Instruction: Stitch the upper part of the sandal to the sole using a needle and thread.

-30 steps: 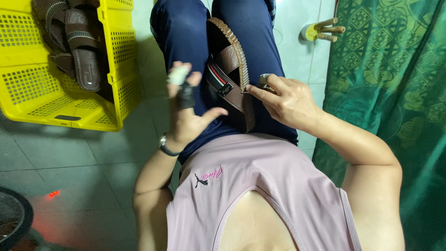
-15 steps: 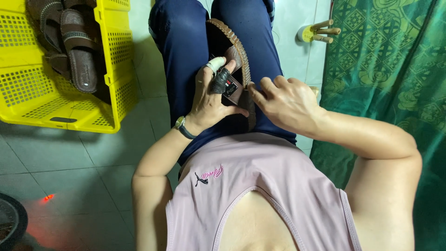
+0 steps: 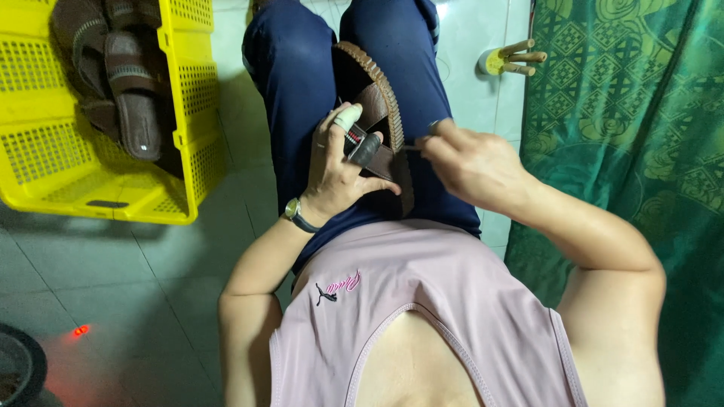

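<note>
2 hands work a brown sandal (image 3: 381,113) lying lengthwise along the lap: left hand (image 3: 339,169) grips its strap, right hand (image 3: 471,162) pinches a thin needle.

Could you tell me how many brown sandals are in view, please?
3: one sandal on the lap, held by the left hand; two in the yellow crate, more possibly hidden underneath.

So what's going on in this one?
A seated person works on a brown sandal lying across their lap. The left hand grips the sandal's strap, with wraps on two fingers, one pale and one dark. The right hand pinches something thin at the strap, perhaps a needle; it is too small to tell. On the tiled floor beside them, a yellow crate holds more brown sandals. A green patterned cloth hangs on the other side.
</note>
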